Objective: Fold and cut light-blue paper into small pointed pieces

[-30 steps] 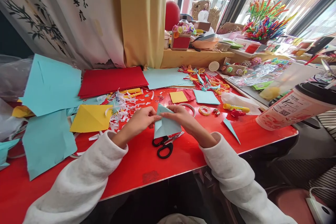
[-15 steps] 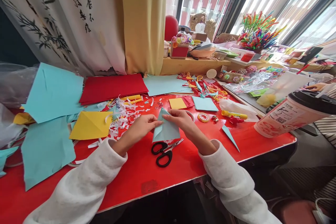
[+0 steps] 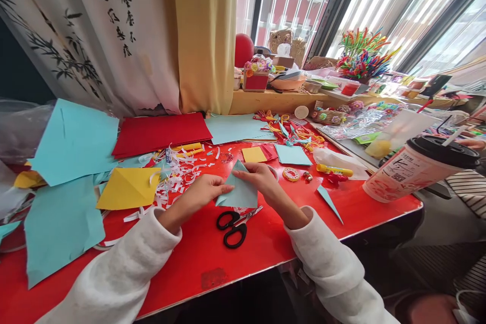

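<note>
A folded sheet of light blue paper (image 3: 243,195) is held up over the red table. My right hand (image 3: 261,178) pinches its upper part, thumb in front. On the left side of the sheet, my left hand (image 3: 205,192) is closed, thumb and fingertips together at the fold. Part of the paper's upper edge is hidden behind my right fingers. Just below the sheet lie scissors with black handles (image 3: 235,233), blades pointing up to the right and partly open.
White paper shreds (image 3: 180,177) lie left of my hands beside a creased yellow sheet (image 3: 127,189). Red sheets (image 3: 163,134) and small blue squares (image 3: 292,155) sit behind. A tilted lidded cup (image 3: 402,174) stands at the right edge, near a thin blue paper triangle (image 3: 329,203).
The view has shifted slightly. My left hand has slid a little lower along the paper's left side, and the sheet is more tilted. My right hand keeps its pinch.
</note>
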`<state>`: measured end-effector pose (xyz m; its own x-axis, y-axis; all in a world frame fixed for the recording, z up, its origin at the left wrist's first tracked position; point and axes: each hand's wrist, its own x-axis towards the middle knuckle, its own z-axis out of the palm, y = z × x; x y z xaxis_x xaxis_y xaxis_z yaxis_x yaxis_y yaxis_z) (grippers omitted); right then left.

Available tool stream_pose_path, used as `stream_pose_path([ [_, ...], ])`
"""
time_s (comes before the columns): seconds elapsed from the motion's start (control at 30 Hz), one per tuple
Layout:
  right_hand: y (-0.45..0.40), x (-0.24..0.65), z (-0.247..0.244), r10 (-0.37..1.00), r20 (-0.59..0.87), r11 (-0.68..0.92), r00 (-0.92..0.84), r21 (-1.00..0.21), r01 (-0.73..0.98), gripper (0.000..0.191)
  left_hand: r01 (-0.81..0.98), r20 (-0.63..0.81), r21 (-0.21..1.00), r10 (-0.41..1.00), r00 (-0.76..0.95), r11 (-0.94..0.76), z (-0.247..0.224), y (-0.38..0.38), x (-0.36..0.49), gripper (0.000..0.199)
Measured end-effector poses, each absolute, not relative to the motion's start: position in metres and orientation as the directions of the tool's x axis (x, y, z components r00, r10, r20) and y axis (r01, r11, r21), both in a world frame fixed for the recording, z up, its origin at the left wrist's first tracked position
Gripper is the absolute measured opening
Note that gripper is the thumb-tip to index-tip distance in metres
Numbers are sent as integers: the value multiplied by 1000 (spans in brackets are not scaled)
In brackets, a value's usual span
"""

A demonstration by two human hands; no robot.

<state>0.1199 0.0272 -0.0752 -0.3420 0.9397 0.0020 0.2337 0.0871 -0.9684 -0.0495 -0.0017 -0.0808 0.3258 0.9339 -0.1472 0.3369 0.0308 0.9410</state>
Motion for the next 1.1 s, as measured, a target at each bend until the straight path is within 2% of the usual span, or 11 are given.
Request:
stream_pose_path([
  [0.07, 27, 121, -74, 936, 9, 113, -351, -954, 277, 32, 344, -146, 938, 946, 289, 39, -80, -2, -50, 35],
  [0.17, 26, 122, -73, 922, -2, 132, -386, -938, 321, 28, 380, -122, 925, 932, 341, -18, -75, -1, -53, 35],
  [0.27, 25, 123, -73, 879, -11, 177, -476, -921, 348, 25, 416, 7, 898, 951, 309, -142, -67, -2, -55, 32],
  [0.37, 24, 122, -75, 793, -44, 219, -608, -910, 351, 24, 376, 107, 906, 964, 245, -196, -61, -2, -57, 34],
  [0.47, 23, 122, -75, 796, -26, 206, -605, -928, 311, 26, 272, 87, 948, 958, 272, -164, -61, -2, -59, 27],
  [0.63, 19, 129, -65, 847, 54, 139, -528, -983, 122, 44, 70, 54, 995, 990, 134, -64, -63, -2, -61, 31],
  [0.73, 26, 136, -63, 857, 47, -4, -514, -995, -98, 44, -38, 22, 999, 996, 86, -19, -63, -2, -61, 33],
  [0.83, 37, 142, -67, 887, 23, -179, -461, -903, -389, 41, -211, 44, 976, 998, -53, -55, -63, -1, -59, 30],
  [0.9, 40, 142, -72, 889, 33, -234, -457, -825, -514, 44, -327, 52, 940, 988, -148, -99, -65, 0, -57, 27],
  [1.0, 35, 129, -78, 828, 105, -264, -551, -793, -549, 45, -433, 47, 891, 978, -202, -132, -70, -1, -51, 24],
  [1.1, 27, 109, -84, 752, 197, -185, -630, -854, -487, 44, -455, 45, 881, 980, -196, -132, -74, -5, -43, 22],
])
